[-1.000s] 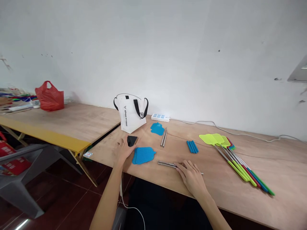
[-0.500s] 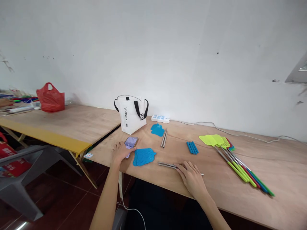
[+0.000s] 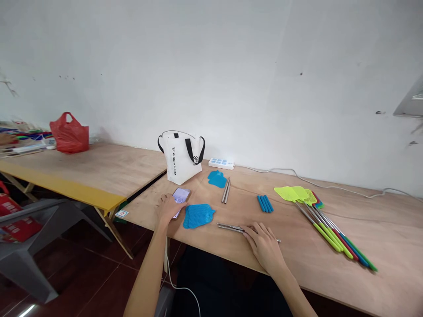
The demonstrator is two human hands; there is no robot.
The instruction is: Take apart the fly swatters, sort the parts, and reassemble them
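My left hand [image 3: 166,208] lies at the near left of the table, fingers spread, with its thumb across the lit phone [image 3: 182,194]. Beside it on the right are blue fly swatter heads [image 3: 200,216], overlapping and flat. Under my right hand [image 3: 265,244] run thin metal tubes [image 3: 229,227]; its thumb is on the near side and the fingers curve over them, hiding their middle. Beyond lie two more metal tubes [image 3: 226,191], other blue swatter heads [image 3: 217,179] and several blue handle grips [image 3: 265,204] side by side.
Assembled fly swatters [image 3: 325,222] in yellow-green, red, blue and green lie fanned at the right. A white bag [image 3: 182,160] and a power strip [image 3: 221,163] stand near the wall. On the left table [image 3: 109,165] sits a red plastic bag [image 3: 70,134]; another person's hand [image 3: 7,139] shows beyond.
My left hand shifts very slightly on the phone, and the phone's screen looks brighter. My right hand and the tubes stay in place.
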